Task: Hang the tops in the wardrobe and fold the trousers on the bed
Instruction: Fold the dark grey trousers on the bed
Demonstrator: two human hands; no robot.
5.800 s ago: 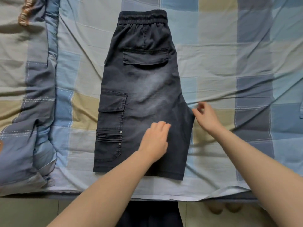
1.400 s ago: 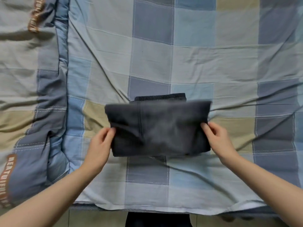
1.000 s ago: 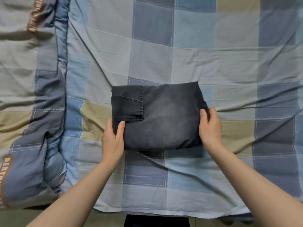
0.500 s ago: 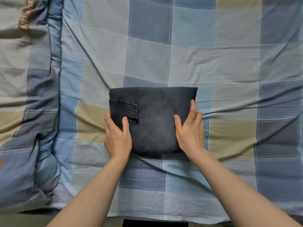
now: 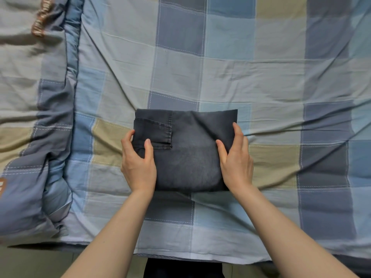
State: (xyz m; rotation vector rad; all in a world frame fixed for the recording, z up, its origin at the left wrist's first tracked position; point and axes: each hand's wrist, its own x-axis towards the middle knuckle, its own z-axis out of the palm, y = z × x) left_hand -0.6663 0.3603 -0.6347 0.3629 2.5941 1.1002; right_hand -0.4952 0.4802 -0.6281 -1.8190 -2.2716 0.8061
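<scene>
The dark grey trousers (image 5: 186, 149) lie folded into a compact rectangle on the checked bed sheet (image 5: 271, 81), a back pocket showing at the upper left. My left hand (image 5: 138, 165) grips the bundle's left edge, thumb on top and fingers round the side. On the opposite edge my right hand (image 5: 236, 161) holds the bundle the same way, with its thumb on the cloth and its fingers along the side. No tops or wardrobe are in view.
A bunched quilt (image 5: 30, 137) in the same blue, grey and tan checks lies along the left side of the bed. The bed's near edge (image 5: 200, 255) runs across the bottom, with floor below it.
The trousers went from lying flat to a folded bundle. Since half a second ago my right hand slid from the top of the bundle to its right edge; my left hand stays at the left edge.
</scene>
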